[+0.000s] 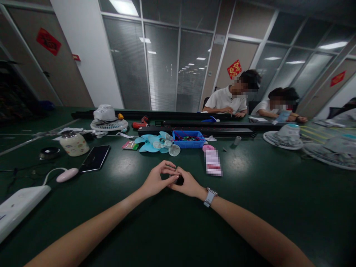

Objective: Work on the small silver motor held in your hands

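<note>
My left hand (159, 180) and my right hand (189, 184) meet at the middle of the dark green table (178, 230), low over its surface. My left fingers curve toward the right hand, with thumb and fingertips drawn together at its fingers. The right hand is curled with thumb and forefinger forming a ring. Between the hands shows a small dark patch; whether it is an object or shadow I cannot make out. A watch with a grey band (210, 197) is on my right wrist. Nearest beyond the hands lie light-blue fan blades (151, 144).
A blue basket (189, 142) holds wires. Left are a phone (95, 158), a patterned jar (73, 144) and a white power strip (20, 207). A pink-topped packet (213, 161) lies right. Black rails (197, 132) cross behind. White fan parts (285, 137) stand farther right; two people (226, 98) sit opposite.
</note>
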The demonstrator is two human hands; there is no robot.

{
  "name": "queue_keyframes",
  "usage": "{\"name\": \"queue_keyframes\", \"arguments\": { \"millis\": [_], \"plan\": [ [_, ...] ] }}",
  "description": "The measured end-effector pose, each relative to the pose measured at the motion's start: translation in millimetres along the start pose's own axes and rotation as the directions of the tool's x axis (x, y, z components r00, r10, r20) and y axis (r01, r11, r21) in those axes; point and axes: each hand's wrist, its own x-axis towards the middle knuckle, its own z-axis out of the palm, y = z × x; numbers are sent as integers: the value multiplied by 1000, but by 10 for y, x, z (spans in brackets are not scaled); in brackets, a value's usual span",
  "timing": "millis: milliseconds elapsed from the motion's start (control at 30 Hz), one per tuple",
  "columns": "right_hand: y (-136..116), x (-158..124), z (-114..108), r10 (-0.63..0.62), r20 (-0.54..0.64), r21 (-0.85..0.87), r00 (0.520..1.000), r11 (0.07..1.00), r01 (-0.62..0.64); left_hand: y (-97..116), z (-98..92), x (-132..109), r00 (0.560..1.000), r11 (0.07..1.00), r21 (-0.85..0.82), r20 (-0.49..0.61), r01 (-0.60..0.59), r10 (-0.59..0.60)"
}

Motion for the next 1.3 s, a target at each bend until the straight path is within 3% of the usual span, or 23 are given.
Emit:
{"name": "queue_keyframes", "arguments": {
  "millis": [300,733,1167,1300],
  "plan": [
    [45,7,24,-10,-39,-35,999,999,9,-63,38,12,999,998,40,-14,-43,43],
    [25,9,-3,12,-25,-30,1000,999,-13,-116,3,17,977,955,297,-193,-28,89],
    [-2,1,-6,56,-16,4,998,998,-56,-68,-48,19,987,958,264,-83,-111,137],
    [9,2,-5,59,-12,-13,998,998,-60,-84,-43,23,983,956,269,-106,-118,151]
  ]
}}
